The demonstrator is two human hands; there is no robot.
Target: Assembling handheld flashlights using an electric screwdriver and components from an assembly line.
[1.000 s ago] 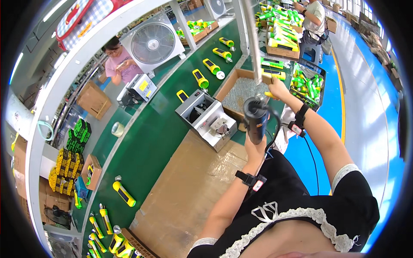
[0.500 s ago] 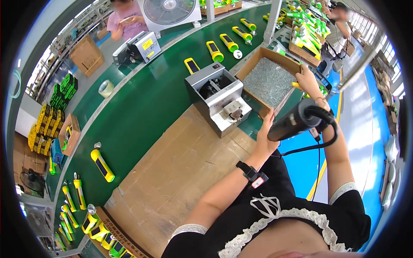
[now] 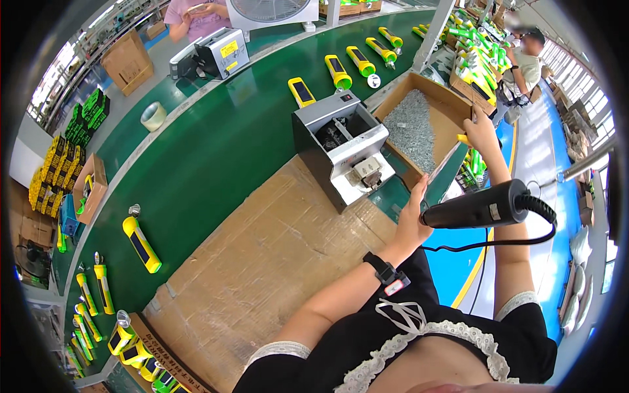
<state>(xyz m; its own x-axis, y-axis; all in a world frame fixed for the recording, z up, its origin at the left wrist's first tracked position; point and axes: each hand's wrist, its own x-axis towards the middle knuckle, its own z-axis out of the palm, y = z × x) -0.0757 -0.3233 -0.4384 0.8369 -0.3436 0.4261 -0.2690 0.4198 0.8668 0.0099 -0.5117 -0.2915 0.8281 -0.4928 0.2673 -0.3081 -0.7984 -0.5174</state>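
An open cardboard box [image 3: 452, 124] of small silvery screws [image 3: 411, 128] sits at the table's right edge, tilted, its screws heaped toward the left side. My left hand [image 3: 413, 213] grips the box's near corner. My right hand [image 3: 483, 131] closes on its right rim, near the far corner; a small yellow piece shows by its fingers. A black electric screwdriver [image 3: 475, 206] with a coiled cord hangs in front of my left hand, partly covering it. Left of the box stands a grey screw feeder [image 3: 337, 147] with an open hopper.
A flattened cardboard sheet [image 3: 262, 242] covers the near part of the green table [image 3: 209, 150]. Yellow flashlights with dark panels [image 3: 141, 245] lie at left and along the far side. Piled green and yellow flashlights [image 3: 478, 65] and another person [image 3: 524, 65] are at the far right.
The box has tipped: its screws have slid left, baring the bottom on the right. The hanging screwdriver has swung to the right. The whole view has shifted slightly.
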